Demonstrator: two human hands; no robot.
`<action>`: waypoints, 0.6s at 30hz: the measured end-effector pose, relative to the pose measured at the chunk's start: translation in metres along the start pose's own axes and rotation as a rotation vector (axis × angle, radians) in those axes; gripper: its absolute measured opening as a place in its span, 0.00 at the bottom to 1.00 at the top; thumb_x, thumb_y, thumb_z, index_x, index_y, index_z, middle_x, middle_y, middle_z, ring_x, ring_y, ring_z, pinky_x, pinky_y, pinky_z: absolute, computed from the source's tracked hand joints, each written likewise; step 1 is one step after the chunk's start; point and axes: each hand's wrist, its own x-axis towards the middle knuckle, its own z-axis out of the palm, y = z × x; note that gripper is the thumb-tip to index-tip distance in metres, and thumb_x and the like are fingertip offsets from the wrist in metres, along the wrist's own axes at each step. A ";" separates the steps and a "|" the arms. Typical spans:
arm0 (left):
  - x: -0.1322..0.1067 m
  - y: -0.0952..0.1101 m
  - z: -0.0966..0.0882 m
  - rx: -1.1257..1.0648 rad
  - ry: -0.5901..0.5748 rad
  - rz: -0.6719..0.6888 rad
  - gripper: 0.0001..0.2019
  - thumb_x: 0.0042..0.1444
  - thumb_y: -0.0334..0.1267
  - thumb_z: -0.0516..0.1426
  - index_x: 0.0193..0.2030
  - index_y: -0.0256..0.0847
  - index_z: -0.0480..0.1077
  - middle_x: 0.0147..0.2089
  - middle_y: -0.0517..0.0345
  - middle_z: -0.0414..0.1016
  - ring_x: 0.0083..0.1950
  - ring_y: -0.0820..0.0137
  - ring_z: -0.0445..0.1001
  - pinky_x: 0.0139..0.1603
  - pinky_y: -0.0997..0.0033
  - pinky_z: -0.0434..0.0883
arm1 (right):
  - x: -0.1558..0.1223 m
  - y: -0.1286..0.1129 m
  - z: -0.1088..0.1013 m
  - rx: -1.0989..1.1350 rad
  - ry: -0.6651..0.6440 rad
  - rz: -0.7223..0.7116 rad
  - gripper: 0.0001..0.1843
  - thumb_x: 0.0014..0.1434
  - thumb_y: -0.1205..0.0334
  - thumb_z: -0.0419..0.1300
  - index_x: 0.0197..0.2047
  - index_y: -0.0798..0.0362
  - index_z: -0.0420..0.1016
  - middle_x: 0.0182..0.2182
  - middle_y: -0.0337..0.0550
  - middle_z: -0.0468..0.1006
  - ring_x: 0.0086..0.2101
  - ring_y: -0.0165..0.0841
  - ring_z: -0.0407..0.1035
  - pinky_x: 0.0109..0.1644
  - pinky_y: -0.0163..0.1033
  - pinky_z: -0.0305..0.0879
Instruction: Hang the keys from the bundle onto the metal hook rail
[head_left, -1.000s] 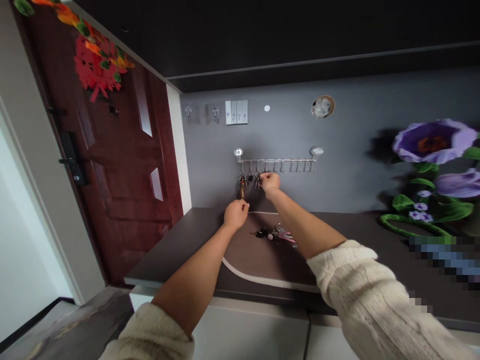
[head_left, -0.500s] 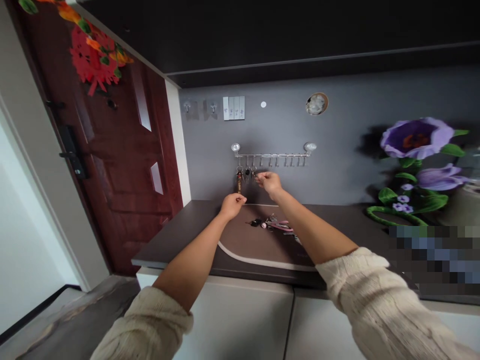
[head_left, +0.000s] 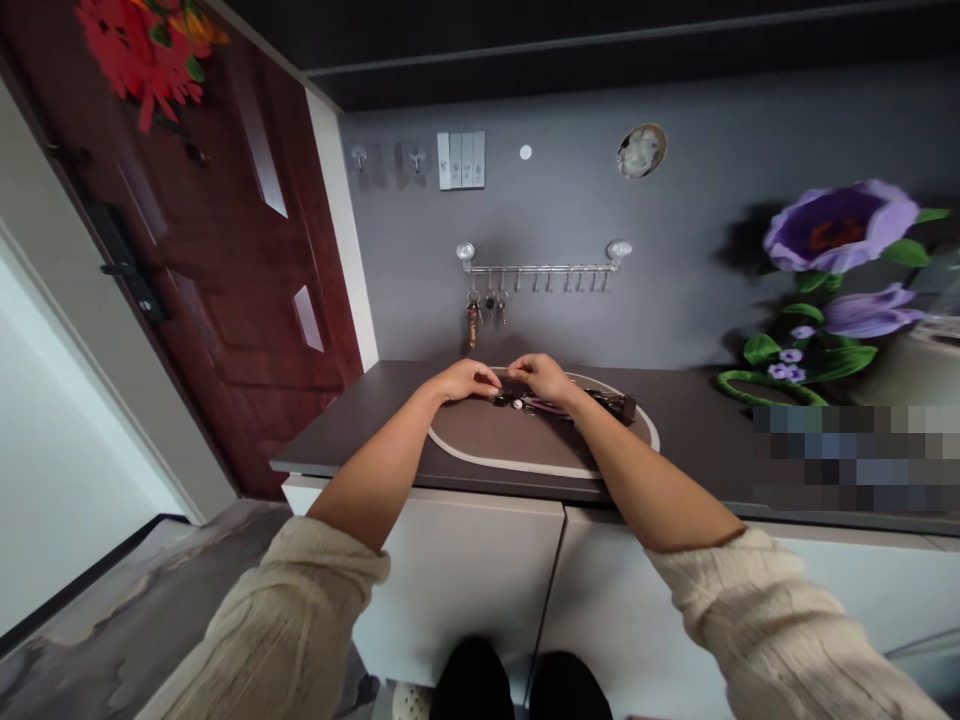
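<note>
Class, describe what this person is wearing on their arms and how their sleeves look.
The person wears a thick, cream, chunky-knit top. Its left sleeve and right sleeve look soft and bunched, ending short of the wrists. The left hand and right hand are bare.

This was the entryway of a home. Left of the person's left hand (head_left: 469,380) stood a dark red entry door (head_left: 225,300) with a lock handle (head_left: 124,265), and right of the right hand (head_left: 544,378) a flower mural (head_left: 840,228) decorated the grey wall. A key rail (head_left: 540,268) and light switches (head_left: 460,160) were mounted above both hands, and a white cabinet (head_left: 457,590) stood below them.
</note>
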 end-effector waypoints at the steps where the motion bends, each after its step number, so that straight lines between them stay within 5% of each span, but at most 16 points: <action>1: 0.000 -0.001 -0.001 0.005 -0.033 -0.002 0.10 0.37 0.35 0.60 0.31 0.36 0.73 0.28 0.57 0.73 0.29 0.74 0.67 0.35 0.73 0.63 | -0.002 -0.001 0.000 -0.035 -0.031 -0.015 0.09 0.45 0.59 0.56 0.26 0.55 0.73 0.22 0.38 0.73 0.24 0.26 0.62 0.30 0.32 0.56; 8: 0.002 -0.003 0.000 0.170 -0.056 0.034 0.09 0.38 0.35 0.59 0.30 0.38 0.73 0.29 0.58 0.73 0.30 0.74 0.67 0.35 0.74 0.62 | -0.008 -0.007 -0.002 -0.188 -0.137 -0.050 0.05 0.44 0.64 0.57 0.26 0.54 0.73 0.24 0.39 0.74 0.26 0.27 0.64 0.32 0.32 0.56; 18: 0.006 -0.008 0.004 0.184 0.057 0.074 0.08 0.43 0.37 0.57 0.27 0.35 0.71 0.26 0.58 0.71 0.27 0.76 0.66 0.32 0.75 0.61 | -0.008 -0.005 -0.003 -0.207 -0.167 -0.058 0.05 0.46 0.66 0.56 0.27 0.55 0.74 0.25 0.39 0.75 0.27 0.26 0.65 0.32 0.30 0.56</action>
